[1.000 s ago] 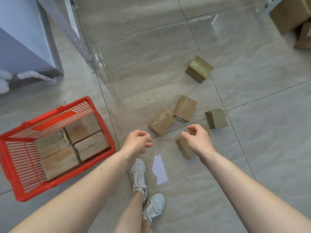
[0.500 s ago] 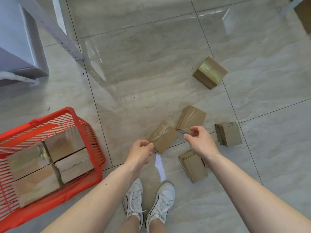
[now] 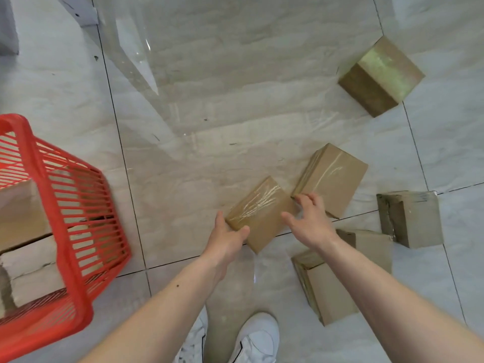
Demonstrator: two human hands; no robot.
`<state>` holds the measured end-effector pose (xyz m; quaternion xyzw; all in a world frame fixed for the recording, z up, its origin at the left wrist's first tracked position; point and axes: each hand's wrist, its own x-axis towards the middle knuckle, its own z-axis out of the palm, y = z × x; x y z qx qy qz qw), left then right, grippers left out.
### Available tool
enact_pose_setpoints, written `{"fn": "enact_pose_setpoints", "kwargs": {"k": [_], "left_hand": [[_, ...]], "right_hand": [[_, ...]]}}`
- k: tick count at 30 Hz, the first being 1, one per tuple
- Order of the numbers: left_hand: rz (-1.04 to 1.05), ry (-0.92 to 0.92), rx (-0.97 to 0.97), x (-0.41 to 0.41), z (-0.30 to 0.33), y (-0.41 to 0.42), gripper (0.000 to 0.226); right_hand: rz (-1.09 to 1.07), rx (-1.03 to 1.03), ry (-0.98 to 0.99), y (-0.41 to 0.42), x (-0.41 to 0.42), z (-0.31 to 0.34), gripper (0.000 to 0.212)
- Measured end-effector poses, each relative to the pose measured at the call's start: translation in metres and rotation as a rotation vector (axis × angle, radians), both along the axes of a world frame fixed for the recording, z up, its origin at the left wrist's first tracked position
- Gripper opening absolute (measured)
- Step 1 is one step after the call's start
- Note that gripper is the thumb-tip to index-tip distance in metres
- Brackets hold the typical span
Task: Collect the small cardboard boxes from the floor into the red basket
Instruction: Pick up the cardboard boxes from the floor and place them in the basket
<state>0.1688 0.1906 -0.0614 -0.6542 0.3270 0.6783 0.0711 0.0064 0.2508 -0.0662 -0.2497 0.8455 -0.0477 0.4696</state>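
Note:
Several small taped cardboard boxes lie on the tiled floor. My left hand (image 3: 227, 236) grips the near-left corner of the nearest box (image 3: 258, 211). My right hand (image 3: 309, 221) has its fingers spread, touching that box's right side and the edge of a second box (image 3: 332, 176) behind it. A third box (image 3: 330, 279) lies under my right forearm, a fourth (image 3: 412, 218) sits further right, and a fifth (image 3: 381, 76) rests far off at the upper right. The red basket (image 3: 78, 205) stands at the left, holding several boxes.
My two white shoes (image 3: 256, 339) stand at the bottom centre, just below the boxes. A grey metal frame foot (image 3: 81, 11) reaches into the upper left corner. Glossy tiles reflect light across the floor's middle.
Both hands have dropped toward the floor and reached the boxes. My left hand, closed and empty before, now holds the nearest box's corner; my right hand has opened beside it. The view moved closer.

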Motion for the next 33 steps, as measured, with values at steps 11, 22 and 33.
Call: {"fn": "enact_pose_setpoints", "kwargs": {"k": [11,22,33], "left_hand": [[0.015,-0.002,-0.064,0.001,0.006,-0.001,0.067],[-0.049,-0.005,-0.445,0.006,0.188,-0.025,0.075],[0.008,0.079,-0.619,0.028,0.322,-0.053,0.109]], "right_hand": [[-0.09,-0.028,-0.016,-0.002,0.01,0.024,0.062],[-0.202,-0.152,0.063,-0.026,0.027,0.198,0.054],[-0.426,-0.338,-0.037,-0.055,0.057,0.343,0.037]]}}
